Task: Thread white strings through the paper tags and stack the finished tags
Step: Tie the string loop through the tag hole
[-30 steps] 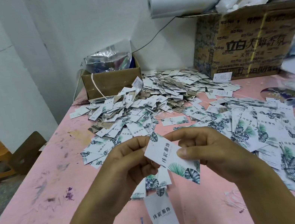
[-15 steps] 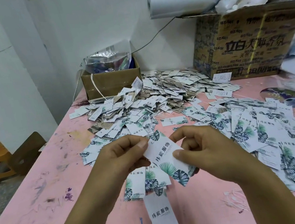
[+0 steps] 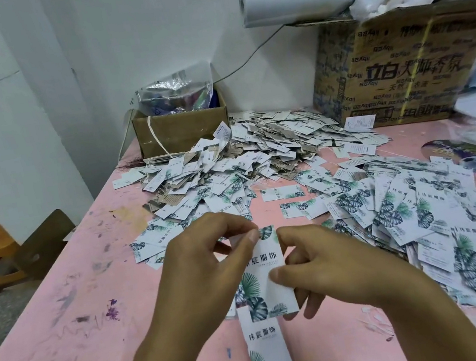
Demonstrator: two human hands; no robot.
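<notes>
Head view showed the paper tag [image 3: 267, 273] held above the pink table [image 3: 67, 337] between both hands. Over the preceding second it had turned from a diagonal tilt to near upright. The left hand [image 3: 201, 269] pinched its top corner between thumb and forefinger. The right hand [image 3: 325, 270] clamped its right edge under the thumb. No string was discernible at the hole. Judgement: the tag was being oriented for threading, and stacking on the strung pile [image 3: 257, 151] remained outstanding.
</notes>
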